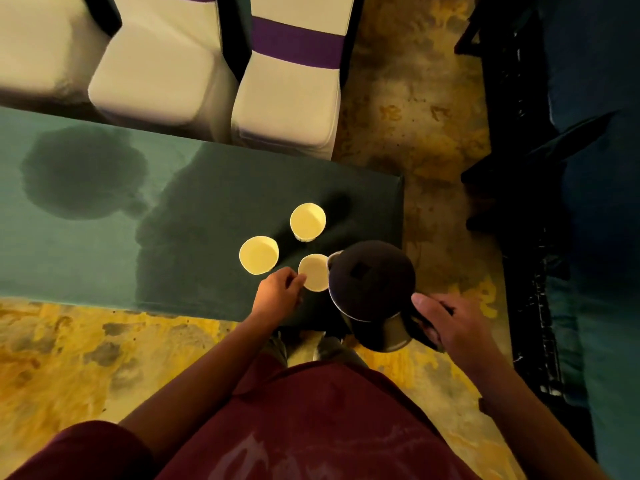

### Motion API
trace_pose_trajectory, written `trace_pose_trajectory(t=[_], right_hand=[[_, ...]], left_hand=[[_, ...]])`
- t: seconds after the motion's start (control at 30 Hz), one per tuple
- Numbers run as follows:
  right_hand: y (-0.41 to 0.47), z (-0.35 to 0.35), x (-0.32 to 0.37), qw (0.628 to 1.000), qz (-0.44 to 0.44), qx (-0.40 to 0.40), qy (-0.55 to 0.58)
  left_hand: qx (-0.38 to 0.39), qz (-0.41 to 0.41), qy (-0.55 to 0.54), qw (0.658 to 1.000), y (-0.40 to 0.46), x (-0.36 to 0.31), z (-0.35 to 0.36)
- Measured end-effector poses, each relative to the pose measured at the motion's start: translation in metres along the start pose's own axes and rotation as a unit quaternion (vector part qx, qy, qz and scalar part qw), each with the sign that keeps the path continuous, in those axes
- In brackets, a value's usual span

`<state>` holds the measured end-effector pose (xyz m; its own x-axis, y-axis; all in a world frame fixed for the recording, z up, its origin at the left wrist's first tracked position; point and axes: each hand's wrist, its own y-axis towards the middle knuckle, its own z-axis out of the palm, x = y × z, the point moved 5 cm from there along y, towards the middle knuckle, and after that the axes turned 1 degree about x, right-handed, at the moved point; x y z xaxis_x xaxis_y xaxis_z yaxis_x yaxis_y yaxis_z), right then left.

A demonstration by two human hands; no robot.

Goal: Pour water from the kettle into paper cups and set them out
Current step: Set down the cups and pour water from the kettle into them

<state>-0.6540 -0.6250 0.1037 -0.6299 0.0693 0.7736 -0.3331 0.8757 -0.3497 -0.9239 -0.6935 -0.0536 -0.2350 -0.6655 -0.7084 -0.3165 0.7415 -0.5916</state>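
Right hand: our right hand [446, 320] is wrapped around the dark handle of the kettle [372, 282], fingers closed on it, holding the body in the air at the table's near corner.
Left hand: our left hand [280, 289] pinches the side of the nearest cup [313, 277], fingers partly curled, steadying it.
Kettle: metal body, dark lid, spout right over the nearest cup's rim; we judge it heavy when full and stiff, best carried by the handle alone.
Cups: thin paper, light, easily crushed or tipped; we judge a soft hold low on the wall safest.
Other cups: a left cup [259, 255] and a far cup [307, 221] stand just beside it; whether they hold water we cannot tell.
Table: a green cloth [104, 237] covers it.
Beyond: covered chairs [284, 109].
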Motion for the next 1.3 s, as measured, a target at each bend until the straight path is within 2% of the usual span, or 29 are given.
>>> trace_pose_trajectory(t=[0.23, 1.3], right_hand=[[-0.009, 0.007, 0.002, 1.0, 0.002, 0.024, -0.002], [0.006, 0.013, 0.003, 0.998, 0.038, 0.019, -0.046]], left_hand=[[-0.024, -0.001, -0.038, 0.999, -0.004, -0.001, -0.005], [-0.025, 0.009, -0.027, 0.999, -0.002, 0.001, -0.006]])
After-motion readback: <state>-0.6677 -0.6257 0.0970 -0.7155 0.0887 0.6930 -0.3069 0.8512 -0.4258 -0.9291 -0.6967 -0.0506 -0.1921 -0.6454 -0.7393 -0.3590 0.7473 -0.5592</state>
